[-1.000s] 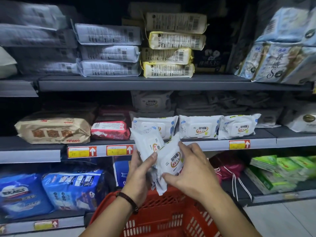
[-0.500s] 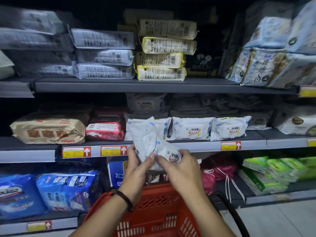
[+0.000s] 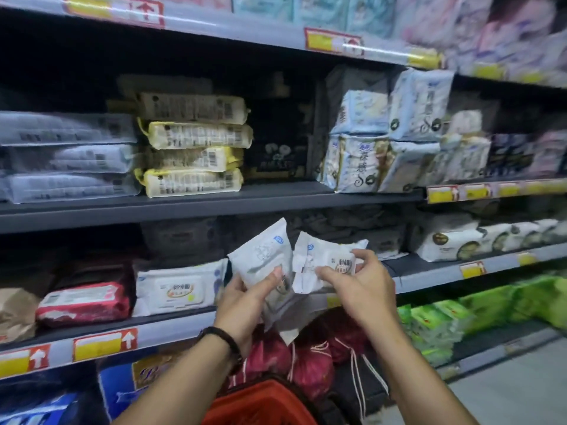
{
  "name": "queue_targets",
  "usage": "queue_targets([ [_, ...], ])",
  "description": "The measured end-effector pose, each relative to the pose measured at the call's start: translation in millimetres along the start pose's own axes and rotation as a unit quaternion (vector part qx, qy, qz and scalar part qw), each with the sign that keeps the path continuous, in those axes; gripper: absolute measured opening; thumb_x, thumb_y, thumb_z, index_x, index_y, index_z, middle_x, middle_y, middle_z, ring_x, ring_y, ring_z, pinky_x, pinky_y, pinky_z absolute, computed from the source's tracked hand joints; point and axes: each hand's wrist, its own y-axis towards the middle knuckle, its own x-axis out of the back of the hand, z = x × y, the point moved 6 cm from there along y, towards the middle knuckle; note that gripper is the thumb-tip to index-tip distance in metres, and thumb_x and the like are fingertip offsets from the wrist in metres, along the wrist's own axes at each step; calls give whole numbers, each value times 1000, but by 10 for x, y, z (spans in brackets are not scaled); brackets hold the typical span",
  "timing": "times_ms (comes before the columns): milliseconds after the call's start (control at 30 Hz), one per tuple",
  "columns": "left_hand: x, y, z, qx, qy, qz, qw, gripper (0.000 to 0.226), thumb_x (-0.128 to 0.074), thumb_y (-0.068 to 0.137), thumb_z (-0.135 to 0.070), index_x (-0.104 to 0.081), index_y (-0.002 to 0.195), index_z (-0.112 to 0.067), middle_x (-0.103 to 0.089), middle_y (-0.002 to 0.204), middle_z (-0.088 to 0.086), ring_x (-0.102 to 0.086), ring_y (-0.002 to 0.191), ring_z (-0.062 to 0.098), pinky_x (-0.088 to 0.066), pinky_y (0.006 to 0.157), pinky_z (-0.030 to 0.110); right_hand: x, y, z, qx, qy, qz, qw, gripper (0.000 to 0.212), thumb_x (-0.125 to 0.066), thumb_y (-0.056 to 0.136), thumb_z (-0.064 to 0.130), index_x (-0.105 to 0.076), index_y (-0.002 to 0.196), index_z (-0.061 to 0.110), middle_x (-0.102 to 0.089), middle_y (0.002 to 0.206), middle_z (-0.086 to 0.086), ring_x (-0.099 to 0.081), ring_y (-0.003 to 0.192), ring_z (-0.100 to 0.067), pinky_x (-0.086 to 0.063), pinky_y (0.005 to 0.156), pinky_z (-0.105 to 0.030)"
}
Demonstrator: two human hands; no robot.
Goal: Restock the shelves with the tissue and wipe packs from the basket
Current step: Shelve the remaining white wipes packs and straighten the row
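Observation:
My left hand (image 3: 245, 305) grips a white wipe pack (image 3: 260, 256) held upright, its back towards me. My right hand (image 3: 357, 286) pinches a second white wipe pack (image 3: 325, 256) with an orange label, right beside the first. Both packs hover in front of the middle shelf (image 3: 171, 323), where a matching white wipe pack (image 3: 178, 289) lies flat. The red basket (image 3: 260, 406) sits below my forearms at the bottom edge; only its rim shows.
A red pack (image 3: 82, 302) lies left of the shelved wipes. Yellow-edged packs (image 3: 193, 161) and blue tissue bundles (image 3: 383, 142) fill the upper shelf. Green packs (image 3: 445, 326) and dark red drawstring bags (image 3: 306, 360) occupy the lower shelf. Grey floor shows at bottom right.
The view has tilted upward and to the right. My hands have risen with the packs and drawn them slightly apart, one in each hand; the basket has dropped to the frame's bottom edge.

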Motion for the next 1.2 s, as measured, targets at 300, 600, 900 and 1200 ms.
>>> queue_targets([
  [300,-766,548,570,71,61,13,996,23,-82,85,-10,-76,105,-2,-81,94,16,-80,83,29,-64,60,38,499,1168,-861,1,41,-140,989,90,-96,61,50,-57,135,18,-63,128,-12,-63,117,-32,-52,102,-43],
  [600,-1250,839,902,71,56,39,995,28,-73,91,-11,-72,119,-5,-80,105,18,-78,95,37,-57,97,58,509,1816,-1450,46,3,-171,984,98,-96,68,44,-48,150,17,-47,149,-8,-54,133,-31,-45,109,-42],
  [900,-1440,1043,1189,57,25,-44,997,31,-77,90,-21,-73,119,-12,-81,101,13,-80,88,33,-66,67,43,262,2230,-1778,35,-102,-164,981,105,-93,66,56,-46,153,22,-52,150,-5,-52,137,-30,-37,118,-46],
  [1200,-1498,950,1120,59,-32,-73,995,21,-71,95,-14,-71,115,-7,-82,89,12,-78,64,22,-61,48,30,416,2277,-1775,23,-20,-121,992,73,-71,94,51,-50,154,14,-55,154,-14,-42,149,-31,-32,123,-45],
])
